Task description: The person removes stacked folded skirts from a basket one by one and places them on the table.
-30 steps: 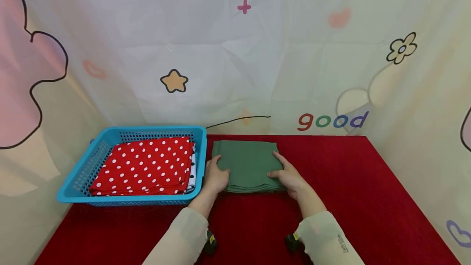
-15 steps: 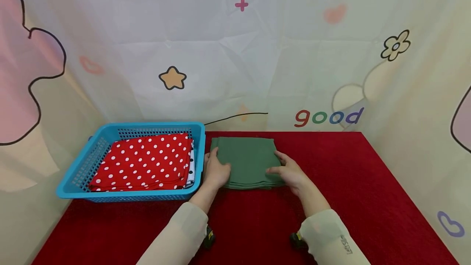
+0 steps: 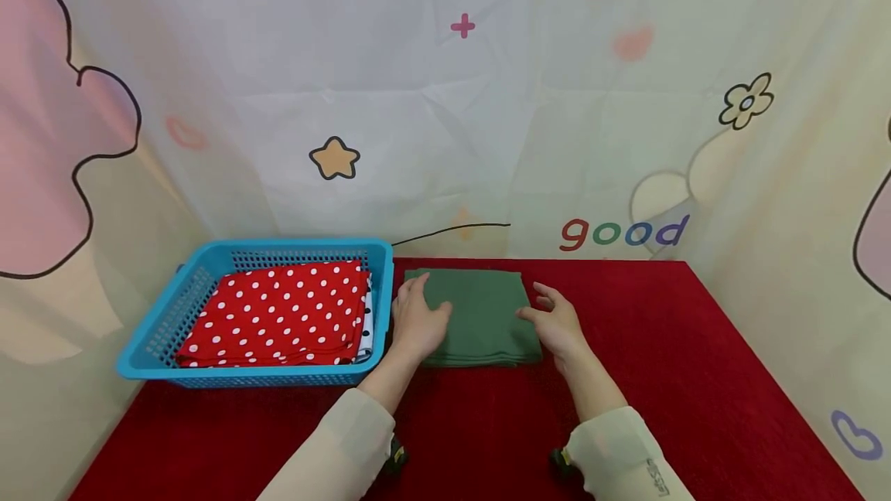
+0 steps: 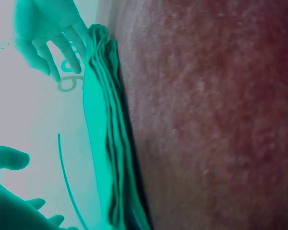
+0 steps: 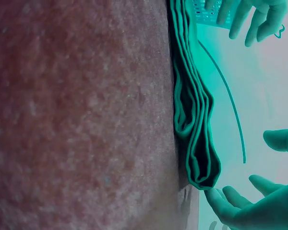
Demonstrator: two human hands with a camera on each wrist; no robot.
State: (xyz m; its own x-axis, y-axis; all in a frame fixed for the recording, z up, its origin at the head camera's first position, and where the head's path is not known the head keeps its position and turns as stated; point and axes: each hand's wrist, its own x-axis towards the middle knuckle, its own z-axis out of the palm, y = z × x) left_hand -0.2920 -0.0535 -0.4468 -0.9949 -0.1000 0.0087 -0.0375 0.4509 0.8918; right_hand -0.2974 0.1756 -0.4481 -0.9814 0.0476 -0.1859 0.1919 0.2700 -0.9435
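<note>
A folded green cloth (image 3: pixel 483 319) lies flat on the red table, its stacked layers (image 4: pixel 108 120) visible edge-on in the left wrist view. Over its left side is my left hand (image 3: pixel 421 323), fingers and thumb spread apart, gripping nothing. My right hand (image 3: pixel 558 327) stands by the right edge with loosely bent fingers and an empty space between thumb and fingers. In the right wrist view, a fingertip of the right hand (image 5: pixel 259 206) is close to the cloth's folded end (image 5: pixel 204 177); whether it touches I cannot tell.
A blue plastic basket (image 3: pixel 244 377) stands left of the green cloth. Inside are a folded red cloth with white dots (image 3: pixel 278 315) and, partly under it, a white cloth with black dots (image 3: pixel 366 323). A printed curtain (image 3: pixel 445 122) hangs behind the red table (image 3: pixel 487 439).
Both hands have let go of the green cloth's sides. The left has shifted slightly right over it, and the right has drawn a little outward. The cloth stays in about the same place.
</note>
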